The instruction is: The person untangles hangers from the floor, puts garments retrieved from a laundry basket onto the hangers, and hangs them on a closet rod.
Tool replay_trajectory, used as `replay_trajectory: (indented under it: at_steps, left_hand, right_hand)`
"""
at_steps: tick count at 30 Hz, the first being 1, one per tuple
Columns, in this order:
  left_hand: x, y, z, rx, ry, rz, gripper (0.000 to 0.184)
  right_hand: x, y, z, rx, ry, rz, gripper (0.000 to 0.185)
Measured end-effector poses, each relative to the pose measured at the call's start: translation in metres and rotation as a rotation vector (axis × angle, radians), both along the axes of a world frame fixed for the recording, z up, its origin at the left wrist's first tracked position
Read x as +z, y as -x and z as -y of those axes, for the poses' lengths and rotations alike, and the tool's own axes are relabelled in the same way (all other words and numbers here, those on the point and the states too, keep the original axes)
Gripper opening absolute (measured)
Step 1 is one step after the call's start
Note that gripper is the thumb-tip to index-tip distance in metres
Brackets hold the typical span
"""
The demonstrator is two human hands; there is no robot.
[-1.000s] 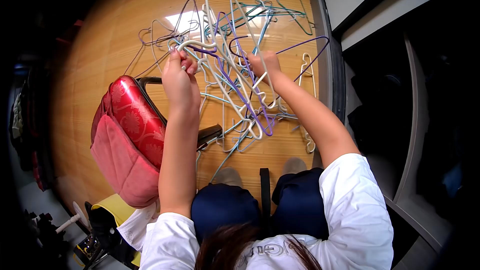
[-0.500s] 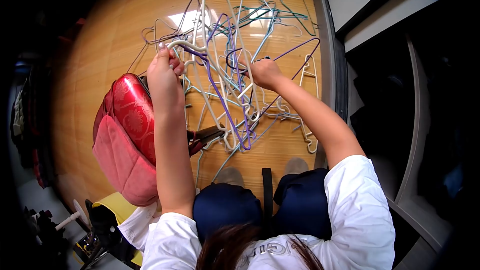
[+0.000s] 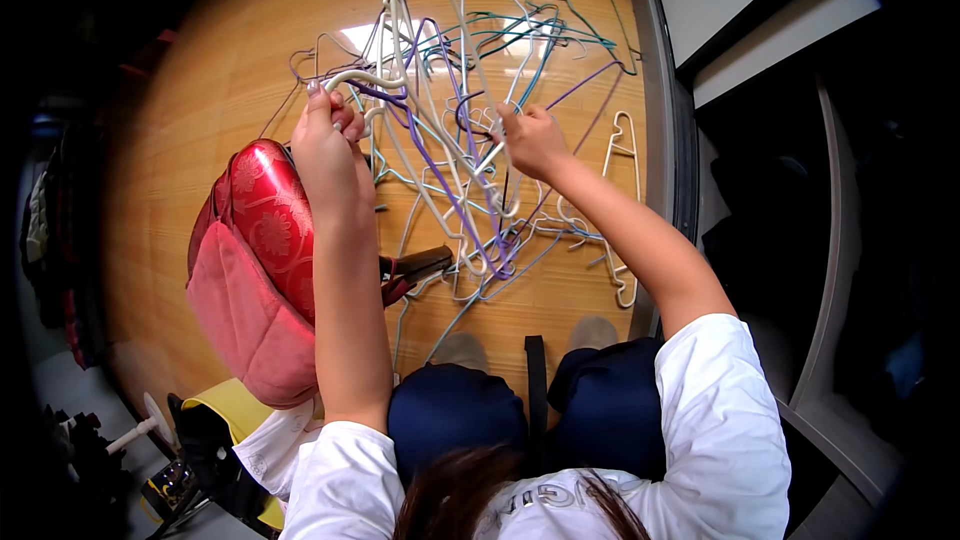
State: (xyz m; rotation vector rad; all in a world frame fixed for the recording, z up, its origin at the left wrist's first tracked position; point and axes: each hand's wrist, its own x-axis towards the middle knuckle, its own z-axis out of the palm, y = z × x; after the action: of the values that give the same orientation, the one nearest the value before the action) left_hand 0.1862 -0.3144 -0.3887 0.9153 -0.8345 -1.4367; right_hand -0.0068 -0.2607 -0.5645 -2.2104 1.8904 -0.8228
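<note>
My left hand [image 3: 330,125] is closed around the hook end of a white plastic hanger [image 3: 408,145]. A purple hanger [image 3: 425,155] hangs alongside it, near the same fingers. To the right, my right hand [image 3: 535,145] is closed at the edge of the bunch, pinching a hanger; its fingers cover the gripped part. A dark purple hanger [image 3: 585,84], blurred by motion, runs out from behind that hand. A pale blue hanger [image 3: 527,15] reaches down close to its fingertips. Below both hands, more hangers lie tangled on the wooden floor [image 3: 200,70].
Left of my left forearm stands a red and pink padded bag [image 3: 270,210]. Green hangers [image 3: 560,30] lie at the far side, and a white hanger [image 3: 622,210] lies by the cabinet's dark floor track [image 3: 683,160]. My knees [image 3: 455,410] are close below.
My right hand has risen slightly, and the dark purple hanger beside it has shifted left. The white and purple hangers at my left hand have swung a little left and up.
</note>
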Motion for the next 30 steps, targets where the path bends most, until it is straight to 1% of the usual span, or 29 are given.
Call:
replay_trajectory:
  at_steps: [1,4,7,8,11,14,17,18,20,21,22,23,24,25,26,28,29,30]
  left_hand:
    - [-0.001,-0.002,0.001,0.004,-0.013,-0.041,0.022]
    - [-0.003,-0.002,0.002,0.003,-0.044,-0.152,0.019]
    - [-0.009,0.0,0.0,-0.047,-0.083,-0.272,0.018]
    - [-0.009,-0.002,0.002,-0.033,-0.097,-0.25,0.019]
    - [-0.01,-0.003,0.002,-0.045,-0.063,-0.191,0.019]
    - [-0.008,0.005,-0.004,-0.026,-0.07,-0.132,0.02]
    - [-0.012,0.002,-0.001,0.004,-0.03,-0.235,0.019]
    - [-0.009,0.002,-0.001,0.019,-0.031,-0.245,0.02]
    - [-0.004,-0.001,0.0,0.047,-0.03,-0.259,0.021]
    - [-0.004,-0.004,0.002,0.059,-0.058,-0.324,0.019]
    - [-0.006,-0.008,0.006,0.07,-0.084,-0.391,0.018]
    - [-0.009,-0.012,0.01,0.081,-0.112,-0.458,0.017]
    - [-0.005,-0.017,0.012,0.051,-0.114,-0.446,0.018]
    - [-0.005,-0.016,0.011,0.08,-0.093,-0.373,0.018]
    - [-0.005,-0.015,0.01,0.111,-0.073,-0.301,0.019]
    - [0.005,-0.008,0.003,0.164,-0.057,-0.188,0.019]
    - [0.003,-0.01,0.004,0.144,-0.056,-0.234,0.019]
    - [0.0,-0.016,0.007,0.123,-0.056,-0.278,0.019]
  right_hand:
    - [-0.004,0.009,0.0,-0.034,0.109,0.045,0.04]
    - [-0.009,0.037,-0.003,-0.144,0.218,-0.193,0.03]
    - [-0.016,0.046,-0.003,-0.049,-0.025,-0.12,0.023]
    - [-0.018,0.05,-0.003,-0.004,-0.078,-0.068,0.026]
    - [-0.006,0.05,-0.005,0.037,0.007,-0.078,0.03]
    - [0.016,0.04,0.005,0.104,0.235,-0.192,0.032]
    - [0.022,0.021,0.012,0.193,0.305,-0.269,0.031]
    - [0.021,0.016,0.011,0.245,0.323,-0.276,0.027]
    - [0.018,0.014,0.002,0.338,0.317,-0.311,0.023]
    - [0.012,0.014,-0.001,0.385,0.314,-0.328,0.022]
    - [0.002,0.015,-0.002,0.388,0.309,-0.257,0.02]
    - [-0.006,0.023,-0.006,0.369,0.247,-0.253,0.021]
    - [-0.006,0.031,-0.011,0.349,0.185,-0.25,0.021]
    - [-0.004,0.038,-0.015,0.329,0.123,-0.25,0.022]
    - [-0.003,0.045,-0.015,0.294,0.177,-0.255,0.027]
    - [0.005,0.058,-0.016,0.222,0.186,-0.25,0.029]
    - [0.007,0.063,-0.018,0.184,0.19,-0.245,0.03]
    - [0.002,0.069,-0.02,0.128,0.111,-0.206,0.034]
